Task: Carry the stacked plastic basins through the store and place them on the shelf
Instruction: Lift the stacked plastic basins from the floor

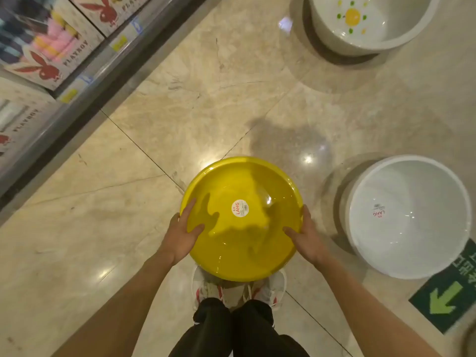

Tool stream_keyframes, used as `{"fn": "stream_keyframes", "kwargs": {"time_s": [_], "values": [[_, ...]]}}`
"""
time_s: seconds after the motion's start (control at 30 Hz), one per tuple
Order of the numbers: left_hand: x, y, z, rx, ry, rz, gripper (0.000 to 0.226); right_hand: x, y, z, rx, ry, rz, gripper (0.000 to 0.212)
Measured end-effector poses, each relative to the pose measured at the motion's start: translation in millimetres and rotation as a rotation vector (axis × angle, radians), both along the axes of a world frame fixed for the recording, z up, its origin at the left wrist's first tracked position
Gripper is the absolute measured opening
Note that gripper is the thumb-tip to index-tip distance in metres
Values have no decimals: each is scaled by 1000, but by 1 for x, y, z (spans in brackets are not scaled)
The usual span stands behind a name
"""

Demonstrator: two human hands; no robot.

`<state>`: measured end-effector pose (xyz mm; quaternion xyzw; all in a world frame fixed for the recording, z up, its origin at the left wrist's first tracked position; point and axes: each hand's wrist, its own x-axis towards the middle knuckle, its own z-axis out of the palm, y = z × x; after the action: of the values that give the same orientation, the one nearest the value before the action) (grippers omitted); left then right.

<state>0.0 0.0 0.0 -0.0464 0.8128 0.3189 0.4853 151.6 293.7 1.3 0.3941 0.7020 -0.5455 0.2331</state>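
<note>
On a glossy beige tiled floor (206,104) in a store aisle, a person stands looking straight down. Both hands hold a yellow basin (242,217) by its rim, above the feet. The left hand (180,235) grips the left edge, thumb inside the bowl and fingers (189,207) along the rim. The right hand (306,237) grips the right edge the same way. A round white sticker (240,207) with red lettering sits in the basin's centre. Whether more basins are stacked beneath it cannot be told from above.

Two white basins stand on the floor to the right. The nearer one (409,217) is just beside the yellow basin. The farther one (373,21), at the top, has a yellow flower print and is cut off by the frame.

At the upper left, a low shelf (85,83) runs diagonally, holding blurred boxes (46,55) with a red rabbit logo. A green floor sign (448,295) with an arrow lies at the lower right, partly cut off. White shoes (213,289) and dark trousers (231,331) show below the basin, the shoes partly hidden by it.
</note>
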Motion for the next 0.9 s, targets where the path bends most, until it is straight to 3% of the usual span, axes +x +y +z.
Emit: {"fn": "stream_keyframes", "kwargs": {"time_s": [0.1, 0.23, 0.4, 0.6, 0.9], "values": [[-1, 3, 9, 44, 25, 82, 74, -4, 0, 7, 14, -27, -35, 70], [-18, 3, 40, -28, 197, 61, 71, -9, 7, 37, 42, 14, -43, 63], [-69, 29, 127, 10, 396, 19, 70, -42, 23, 128, 184, 157, -75, 55], [-139, 66, 293, 57, 630, -99, 73, -85, 53, 282, 374, 257, -115, 77], [-201, 104, 564, 202, 892, -174, 75, -146, 88, 551, 588, 452, -158, 79]]}}
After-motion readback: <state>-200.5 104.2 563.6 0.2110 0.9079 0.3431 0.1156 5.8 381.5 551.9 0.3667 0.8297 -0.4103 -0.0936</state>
